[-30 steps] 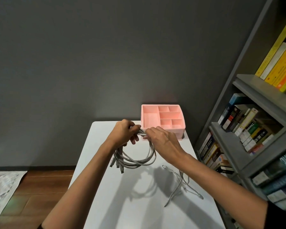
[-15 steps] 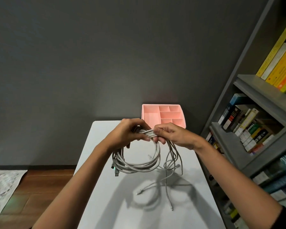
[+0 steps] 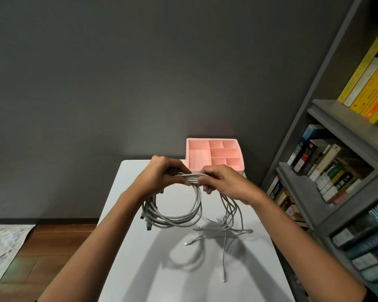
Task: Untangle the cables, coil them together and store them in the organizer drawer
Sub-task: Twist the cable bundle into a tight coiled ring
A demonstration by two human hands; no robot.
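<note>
Over the white table (image 3: 183, 269), organizer (image 3: 240, 162) at 12 o'clock, left hand (image 3: 162, 177) and right hand (image 3: 225, 182) clamp curled fingers (image 3: 206, 189) on the top of the cable coil (image 3: 177, 220); light, limp and springy, it likely holds best gripped there.

In front of you a white table (image 3: 249, 275) stands against a dark grey wall (image 3: 140, 73). At your right, a grey bookshelf (image 3: 345, 118) carries books (image 3: 371, 83), the upper ones yellow. At your left, a pale rug (image 3: 2, 240) lies on the wooden floor (image 3: 52, 247).
</note>
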